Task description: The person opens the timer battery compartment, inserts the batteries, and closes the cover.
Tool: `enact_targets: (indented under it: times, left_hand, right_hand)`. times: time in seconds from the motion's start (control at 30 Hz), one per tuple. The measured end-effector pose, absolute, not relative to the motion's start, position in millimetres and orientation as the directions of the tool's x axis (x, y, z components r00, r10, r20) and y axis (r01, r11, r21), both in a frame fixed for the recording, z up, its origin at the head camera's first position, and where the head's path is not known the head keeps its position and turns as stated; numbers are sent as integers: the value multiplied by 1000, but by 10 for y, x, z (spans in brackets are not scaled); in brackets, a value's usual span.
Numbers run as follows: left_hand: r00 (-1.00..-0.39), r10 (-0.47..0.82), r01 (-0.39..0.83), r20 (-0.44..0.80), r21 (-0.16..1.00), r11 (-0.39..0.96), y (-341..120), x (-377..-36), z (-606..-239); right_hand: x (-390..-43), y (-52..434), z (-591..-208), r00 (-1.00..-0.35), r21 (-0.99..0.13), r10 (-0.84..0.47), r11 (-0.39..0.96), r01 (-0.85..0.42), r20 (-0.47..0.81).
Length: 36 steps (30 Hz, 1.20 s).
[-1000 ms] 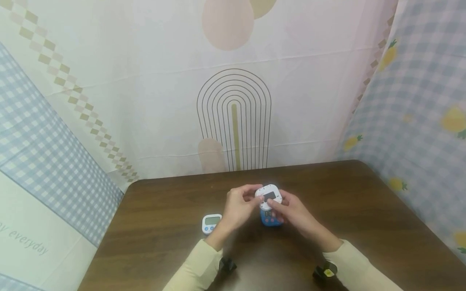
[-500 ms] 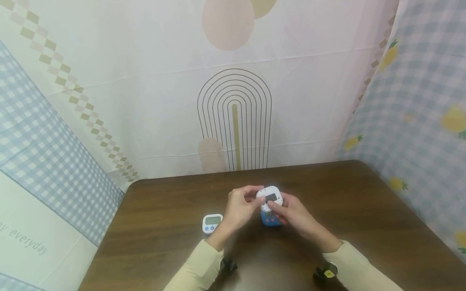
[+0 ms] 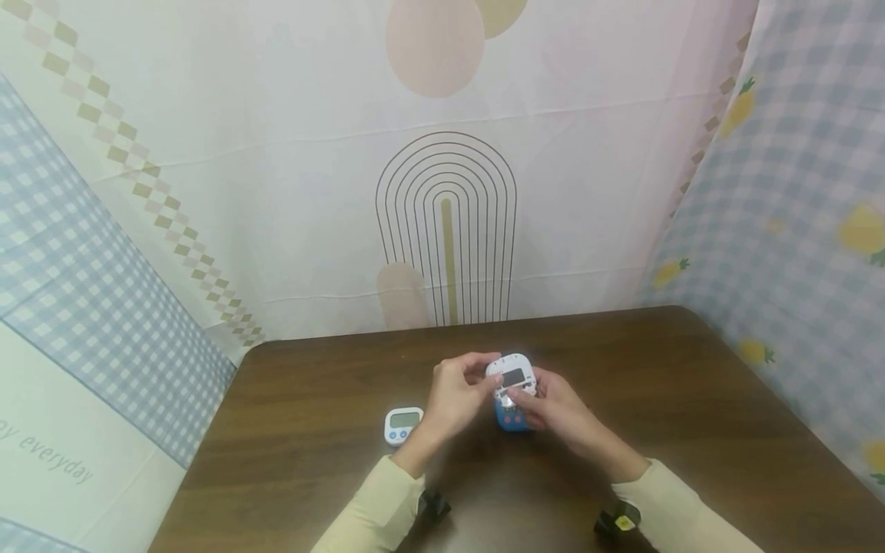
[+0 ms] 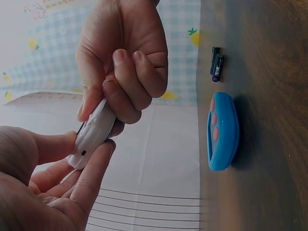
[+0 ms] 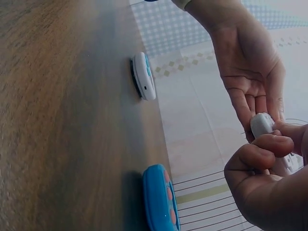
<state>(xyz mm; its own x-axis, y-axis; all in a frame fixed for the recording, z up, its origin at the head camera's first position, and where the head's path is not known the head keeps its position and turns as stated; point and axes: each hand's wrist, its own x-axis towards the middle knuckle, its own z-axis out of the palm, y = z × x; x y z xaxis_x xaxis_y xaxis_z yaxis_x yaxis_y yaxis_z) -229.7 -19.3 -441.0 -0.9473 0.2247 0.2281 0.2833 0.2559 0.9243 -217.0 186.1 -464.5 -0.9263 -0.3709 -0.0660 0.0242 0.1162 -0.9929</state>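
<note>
With both hands' fingers pinching the white timer [image 3: 512,375] above the tabletop [image 3: 691,415], steady its edges while pressing.

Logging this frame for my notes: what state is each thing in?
white timer: held off the table by both hands, screen dark
left hand: grips its edge
right hand: pinches it
blue timer: lying on table, untouched
small white timer: lying face up
batteries: loose on table

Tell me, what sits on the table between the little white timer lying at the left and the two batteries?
The blue timer lies between the white timer and the batteries. The head view shows both timers; the left wrist view shows the batteries beyond the blue one.
</note>
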Motion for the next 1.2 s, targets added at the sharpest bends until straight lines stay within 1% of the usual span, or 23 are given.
enact_targets:
  times: [0.13,0.43,0.7,0.97,1.2]
  left_hand:
    - [-948,224,282,227,925,256,-195,-2302,-4411]
    - [-944,226,295,240,920,256,-199,-2298,-4429]
    - [-941,219,312,259,915,257,-205,-2305,-4420]
    - [-935,195,341,296,902,264,-211,-2312,-4413]
    - [-932,168,358,320,882,308,-193,-2301,-4406]
  right_hand:
    - [-2167,1867,-4648,-925,-992,-372,124,30,-75]
    - [-2155,1866,-4675,-916,-997,-398,70,31,-56]
    - [-2146,1842,-4681,-947,-994,-319,112,10,-45]
    - [-2156,1840,-4679,-959,-995,-282,96,7,-34]
    - [-2164,1827,-4678,-974,-996,-219,83,37,-54]
